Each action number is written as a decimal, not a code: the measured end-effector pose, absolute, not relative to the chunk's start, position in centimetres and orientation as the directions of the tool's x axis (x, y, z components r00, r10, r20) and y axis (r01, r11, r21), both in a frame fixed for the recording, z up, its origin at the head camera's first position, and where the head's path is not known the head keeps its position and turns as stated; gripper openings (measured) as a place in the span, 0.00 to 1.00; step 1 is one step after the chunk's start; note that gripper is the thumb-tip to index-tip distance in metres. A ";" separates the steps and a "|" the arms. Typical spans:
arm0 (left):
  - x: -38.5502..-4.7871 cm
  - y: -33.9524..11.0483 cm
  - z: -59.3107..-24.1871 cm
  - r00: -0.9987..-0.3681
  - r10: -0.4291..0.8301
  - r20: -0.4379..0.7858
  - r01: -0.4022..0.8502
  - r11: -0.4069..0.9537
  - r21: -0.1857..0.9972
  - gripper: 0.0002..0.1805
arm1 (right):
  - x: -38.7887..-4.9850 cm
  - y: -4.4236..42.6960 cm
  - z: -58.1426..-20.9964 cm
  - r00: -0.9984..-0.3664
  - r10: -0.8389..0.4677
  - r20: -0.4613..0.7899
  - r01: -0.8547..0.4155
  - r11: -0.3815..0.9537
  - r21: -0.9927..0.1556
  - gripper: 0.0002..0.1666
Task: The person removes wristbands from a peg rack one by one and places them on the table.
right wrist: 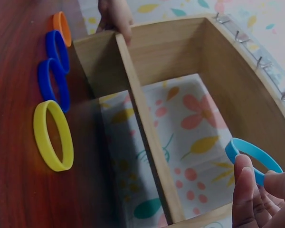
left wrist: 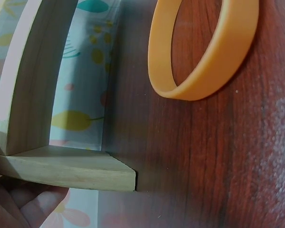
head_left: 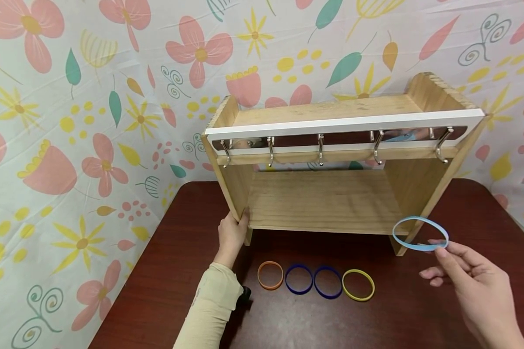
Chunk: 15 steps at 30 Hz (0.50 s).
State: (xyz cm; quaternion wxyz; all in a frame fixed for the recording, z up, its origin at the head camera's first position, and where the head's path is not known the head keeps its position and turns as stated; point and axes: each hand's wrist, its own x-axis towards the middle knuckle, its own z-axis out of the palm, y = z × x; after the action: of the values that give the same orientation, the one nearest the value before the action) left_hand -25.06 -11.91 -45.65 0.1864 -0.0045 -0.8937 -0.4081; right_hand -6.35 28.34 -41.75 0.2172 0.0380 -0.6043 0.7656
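My left hand [head_left: 230,237] grips the lower left side of a wooden rack [head_left: 323,201], its thumb on the inner face. In the left wrist view the fingers [left wrist: 42,205] show behind the wood. Out to the right, my right hand [head_left: 482,278] pinches a light blue silicone wristband [head_left: 412,247] between thumb and fingers. That band is held up in front of the rack's lower right corner, below the metal hooks [head_left: 320,151]. On the table before the rack lie an orange wristband [head_left: 268,289], two dark blue wristbands [head_left: 299,293] and a yellow wristband [head_left: 359,299], in a row.
The rack stands on a dark red-brown table [head_left: 166,271], with an upper shelf [head_left: 327,110] above its hook rail. Several hooks line the white-edged front strip. A flower-patterned cloth [head_left: 126,87] hangs behind and to the left.
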 end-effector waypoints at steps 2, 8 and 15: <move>-25.0 -11.9 -45.7 -0.929 -0.147 0.338 0.159 0.667 0.728 0.18 | -6.3 28.4 -41.9 -0.910 0.275 0.312 -0.363 -0.158 -0.918 0.14; -25.0 -11.8 -45.6 -0.927 -0.150 0.345 0.162 0.667 0.727 0.18 | -6.2 28.8 -43.0 -0.923 0.241 0.301 -0.342 -0.150 -0.928 0.12; -25.1 -11.9 -45.7 -0.927 -0.154 0.341 0.157 0.667 0.728 0.18 | -5.9 29.5 -44.0 -0.953 0.210 0.216 -0.234 -0.061 -0.970 0.11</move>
State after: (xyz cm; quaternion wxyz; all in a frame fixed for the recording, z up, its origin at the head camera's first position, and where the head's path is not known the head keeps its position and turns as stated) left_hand -25.06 -11.90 -45.68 0.1906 -0.0006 -0.8929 -0.4080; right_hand -5.95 29.53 -44.03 0.1523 0.0089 -0.6680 0.7284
